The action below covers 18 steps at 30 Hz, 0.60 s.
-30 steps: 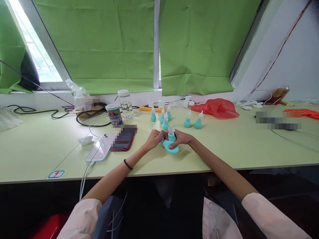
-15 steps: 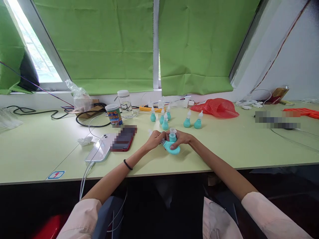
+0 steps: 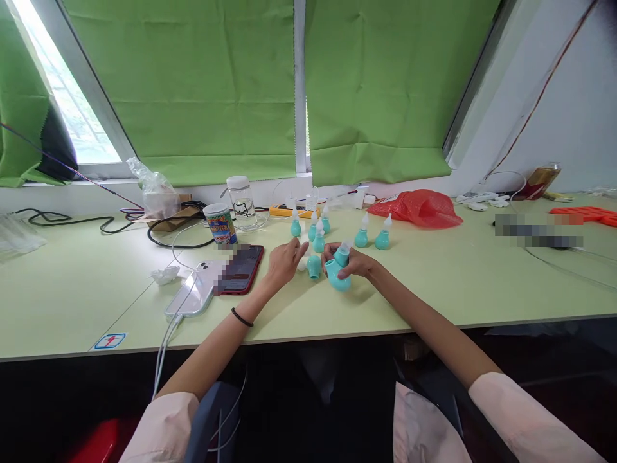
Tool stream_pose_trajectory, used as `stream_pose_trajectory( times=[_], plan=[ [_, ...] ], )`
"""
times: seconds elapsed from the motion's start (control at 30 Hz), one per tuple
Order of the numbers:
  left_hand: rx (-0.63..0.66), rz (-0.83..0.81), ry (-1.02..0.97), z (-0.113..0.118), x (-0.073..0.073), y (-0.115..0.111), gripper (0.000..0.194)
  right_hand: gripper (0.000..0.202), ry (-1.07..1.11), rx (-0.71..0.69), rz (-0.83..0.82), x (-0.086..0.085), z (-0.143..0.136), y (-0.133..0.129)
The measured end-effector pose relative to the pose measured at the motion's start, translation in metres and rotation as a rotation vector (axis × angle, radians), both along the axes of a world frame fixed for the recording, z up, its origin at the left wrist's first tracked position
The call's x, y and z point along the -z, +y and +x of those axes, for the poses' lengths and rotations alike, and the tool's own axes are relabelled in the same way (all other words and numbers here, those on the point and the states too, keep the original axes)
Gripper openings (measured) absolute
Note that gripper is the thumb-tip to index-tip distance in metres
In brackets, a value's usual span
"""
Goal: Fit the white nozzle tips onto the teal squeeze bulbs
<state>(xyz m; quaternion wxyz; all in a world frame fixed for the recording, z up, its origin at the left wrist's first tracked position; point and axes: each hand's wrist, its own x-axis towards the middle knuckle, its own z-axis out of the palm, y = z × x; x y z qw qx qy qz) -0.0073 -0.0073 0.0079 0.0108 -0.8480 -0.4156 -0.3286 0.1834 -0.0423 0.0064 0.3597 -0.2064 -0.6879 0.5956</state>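
Note:
My right hand (image 3: 355, 262) is closed round a teal squeeze bulb (image 3: 340, 280). An open teal neck shows on its left, and a second teal neck with a clear tip rises between my fingers; whether they are one piece I cannot tell. My left hand (image 3: 284, 260) hovers just left of it, fingers curled, and what they hold, if anything, is hidden. Between my hands, a loose teal bulb (image 3: 313, 267) rests on the table beside a small whitish piece (image 3: 302, 263). Several teal bulbs with pointed translucent nozzles (image 3: 319, 238) stand upright behind, two more of them (image 3: 382, 239) to the right.
Left of my hands lie a dark-red phone (image 3: 250, 270) and a white phone (image 3: 193, 289) with a cable. A printed tub (image 3: 220, 225) and a clear jar (image 3: 242, 204) stand behind them. Red bubble wrap (image 3: 419, 209) lies at the back right. The table edge (image 3: 328, 338) is close.
My left hand has come away from the right hand, moving left. The loose teal bulb between them now shows. My right hand has turned the bulb it holds, so an open neck faces left.

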Motion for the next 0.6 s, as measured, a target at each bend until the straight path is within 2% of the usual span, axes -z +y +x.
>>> stream_pose_trajectory(
  times=[0.13,0.23,0.33,0.6],
  plan=[
    [-0.128,0.054,-0.003,-0.002,0.004,0.015,0.032,0.042,0.049,0.045,-0.053,0.002,-0.002,0.001],
    [-0.124,0.076,0.028,-0.001,0.010,0.024,0.028,0.040,0.035,0.050,-0.068,0.003,-0.003,0.002],
    [-0.128,0.090,0.141,0.000,0.015,0.027,0.023,0.039,0.027,0.058,-0.076,0.004,-0.003,0.002],
    [-0.096,0.073,0.290,0.000,0.018,0.024,0.029,0.039,0.004,0.145,-0.092,0.004,-0.006,0.002]
  ],
)
